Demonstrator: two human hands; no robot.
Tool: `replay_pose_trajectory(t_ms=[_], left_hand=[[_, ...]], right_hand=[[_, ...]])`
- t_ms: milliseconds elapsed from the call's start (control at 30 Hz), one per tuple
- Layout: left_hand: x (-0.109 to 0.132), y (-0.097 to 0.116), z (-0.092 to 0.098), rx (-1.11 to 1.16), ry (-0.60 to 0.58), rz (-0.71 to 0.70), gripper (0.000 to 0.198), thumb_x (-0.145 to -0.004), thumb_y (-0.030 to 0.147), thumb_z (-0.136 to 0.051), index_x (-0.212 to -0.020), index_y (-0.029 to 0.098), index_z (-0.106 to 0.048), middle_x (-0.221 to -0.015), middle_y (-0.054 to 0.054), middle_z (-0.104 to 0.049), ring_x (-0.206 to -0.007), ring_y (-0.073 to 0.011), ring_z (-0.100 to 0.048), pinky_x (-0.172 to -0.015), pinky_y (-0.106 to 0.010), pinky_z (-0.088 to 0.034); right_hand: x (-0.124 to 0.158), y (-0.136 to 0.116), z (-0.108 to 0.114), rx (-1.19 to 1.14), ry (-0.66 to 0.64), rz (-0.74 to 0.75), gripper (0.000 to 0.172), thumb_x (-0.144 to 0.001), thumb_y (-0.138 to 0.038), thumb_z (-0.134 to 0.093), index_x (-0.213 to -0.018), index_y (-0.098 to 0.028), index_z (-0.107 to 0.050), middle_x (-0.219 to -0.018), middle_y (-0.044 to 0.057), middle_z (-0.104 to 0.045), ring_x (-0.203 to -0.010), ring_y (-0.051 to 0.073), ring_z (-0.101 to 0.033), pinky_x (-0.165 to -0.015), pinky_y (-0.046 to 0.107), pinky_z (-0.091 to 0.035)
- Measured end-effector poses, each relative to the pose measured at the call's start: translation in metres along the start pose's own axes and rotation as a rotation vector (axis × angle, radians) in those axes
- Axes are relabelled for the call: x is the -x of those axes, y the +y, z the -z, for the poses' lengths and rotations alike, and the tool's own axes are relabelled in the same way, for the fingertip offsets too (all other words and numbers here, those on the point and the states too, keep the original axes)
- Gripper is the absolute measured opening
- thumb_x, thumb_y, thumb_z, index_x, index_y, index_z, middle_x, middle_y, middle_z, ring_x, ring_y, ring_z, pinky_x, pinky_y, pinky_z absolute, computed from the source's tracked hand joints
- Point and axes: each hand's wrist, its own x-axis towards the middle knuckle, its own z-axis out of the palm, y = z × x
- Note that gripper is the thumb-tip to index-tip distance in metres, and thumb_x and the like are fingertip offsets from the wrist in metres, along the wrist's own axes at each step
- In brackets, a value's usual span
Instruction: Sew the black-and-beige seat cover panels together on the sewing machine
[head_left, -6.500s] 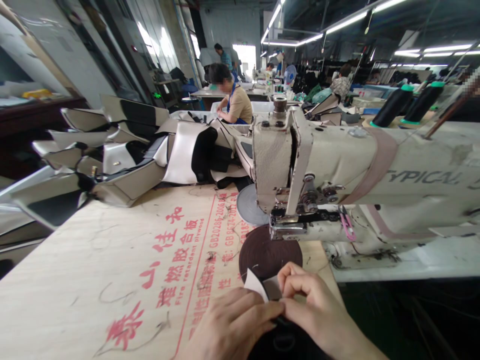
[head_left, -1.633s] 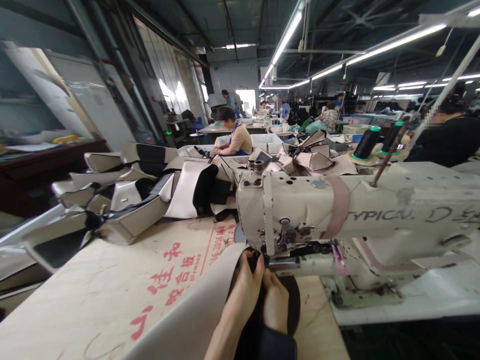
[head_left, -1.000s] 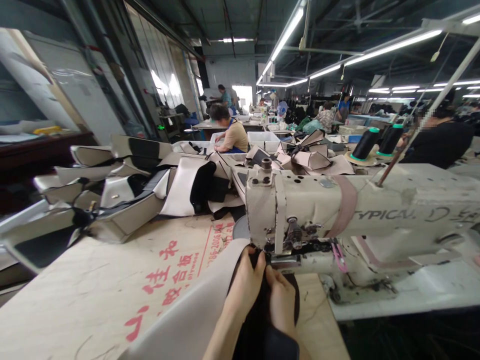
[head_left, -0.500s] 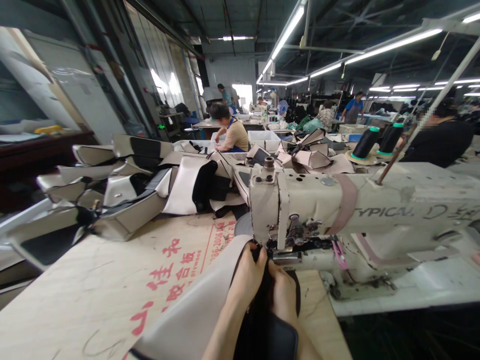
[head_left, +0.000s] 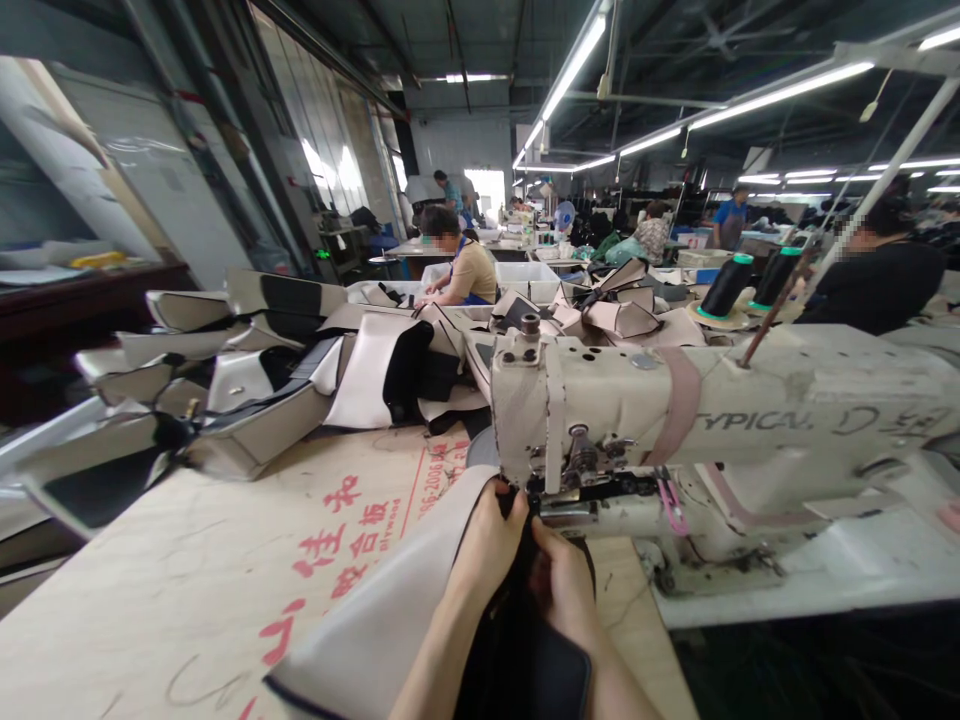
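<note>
A large leather-like piece, light grey (head_left: pixel 390 610) on one side and black on the other, lies in front of me with its far edge at the sewing machine's (head_left: pixel 592 400) needle area. Close to the needle, my left hand (head_left: pixel 487 535) pinches the piece along the dark edge where the two colours meet. My right hand (head_left: pixel 564 572) grips its black part just to the right, fingers curled and partly hidden in the folds. Where the needle meets the material is hidden behind my fingers.
Beneath lies a plywood tabletop (head_left: pixel 187 580) with red lettering and loose threads. Beige-and-black sewn pieces (head_left: pixel 262 425) are heaped beyond it. Two black thread cones (head_left: pixel 725 286) stand behind the machine. A co-worker (head_left: pixel 461 265) in a tan top sits ahead; another in black (head_left: pixel 874 270) is at the right.
My hands stay on the piece beside the needle, with only a slight shift. The machine sits slightly further left in view. The co-worker in tan has lowered a hand.
</note>
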Motion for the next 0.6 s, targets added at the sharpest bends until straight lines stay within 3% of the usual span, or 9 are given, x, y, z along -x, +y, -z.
replay_pose_trajectory(t_ms=[67,133,233,300,367,433,500,600], left_hand=[[-0.001,0.0,0.0,-0.003,-0.002,-0.004,0.017,-0.079,0.03,-0.05,-0.087,0.016,-0.054,-0.074,-0.003,-0.061,-0.072,-0.0176,-0.06,-0.069,-0.027,-0.043],[-0.001,0.001,0.001,0.0,0.001,-0.013,0.017,-0.079,0.03,-0.05,-0.087,0.015,-0.054,-0.075,-0.003,-0.062,-0.073,-0.0174,-0.06,-0.069,-0.027,-0.043],[0.001,0.004,0.003,0.016,0.009,-0.033,0.019,-0.079,0.031,-0.05,-0.088,0.016,-0.055,-0.076,-0.003,-0.063,-0.072,-0.0168,-0.06,-0.068,-0.026,-0.043],[0.003,0.006,0.006,0.03,0.018,-0.052,0.019,-0.079,0.032,-0.05,-0.087,0.016,-0.056,-0.074,-0.003,-0.063,-0.07,-0.0166,-0.06,-0.066,-0.025,-0.042],[0.004,0.008,0.008,0.045,0.027,-0.07,0.019,-0.079,0.032,-0.051,-0.085,0.016,-0.057,-0.071,-0.003,-0.063,-0.067,-0.0163,-0.06,-0.064,-0.025,-0.042],[0.004,0.01,0.009,0.053,0.036,-0.075,0.018,-0.078,0.032,-0.051,-0.084,0.016,-0.057,-0.069,-0.002,-0.063,-0.065,-0.016,-0.059,-0.063,-0.025,-0.042],[0.004,0.011,0.009,0.054,0.042,-0.076,0.017,-0.078,0.031,-0.052,-0.083,0.016,-0.057,-0.069,-0.002,-0.062,-0.065,-0.0159,-0.059,-0.063,-0.025,-0.042],[0.003,0.011,0.009,0.053,0.031,-0.065,0.016,-0.077,0.03,-0.052,-0.082,0.016,-0.057,-0.069,-0.002,-0.062,-0.066,-0.0161,-0.059,-0.063,-0.025,-0.042]], right_hand=[[0.002,-0.005,0.001,0.057,-0.035,0.01,0.043,-0.067,-0.056,-0.062,-0.053,-0.019,-0.044,-0.04,-0.008,-0.031,-0.035,0.007,-0.025,-0.036,0.021,-0.017],[0.01,-0.017,0.012,0.127,-0.083,0.038,0.042,-0.067,-0.056,-0.062,-0.054,-0.018,-0.048,-0.043,-0.005,-0.038,-0.038,0.009,-0.032,-0.037,0.022,-0.023],[0.03,-0.054,0.06,0.323,-0.03,0.228,0.034,-0.069,-0.051,-0.065,-0.069,-0.017,-0.061,-0.065,0.003,-0.059,-0.059,0.016,-0.053,-0.055,0.026,-0.042],[0.042,-0.09,0.112,0.746,0.288,0.748,0.031,-0.077,-0.045,-0.059,-0.089,-0.018,-0.064,-0.091,0.008,-0.064,-0.084,0.022,-0.058,-0.08,0.032,-0.044],[0.047,-0.13,0.169,1.036,0.606,1.187,0.036,-0.079,-0.041,-0.056,-0.101,-0.013,-0.062,-0.103,0.014,-0.061,-0.098,0.028,-0.055,-0.092,0.039,-0.039],[0.046,-0.161,0.218,1.312,0.759,1.3,0.043,-0.082,-0.039,-0.053,-0.113,-0.01,-0.057,-0.114,0.016,-0.057,-0.109,0.031,-0.05,-0.097,0.044,-0.035],[0.04,-0.175,0.253,1.579,0.621,1.389,0.041,-0.086,-0.04,-0.047,-0.114,-0.011,-0.057,-0.109,0.013,-0.061,-0.104,0.03,-0.054,-0.1,0.047,-0.034],[0.032,-0.165,0.278,1.704,0.544,1.442,0.043,-0.089,-0.035,-0.043,-0.125,-0.013,-0.05,-0.115,0.011,-0.059,-0.107,0.027,-0.055,-0.102,0.047,-0.033]])
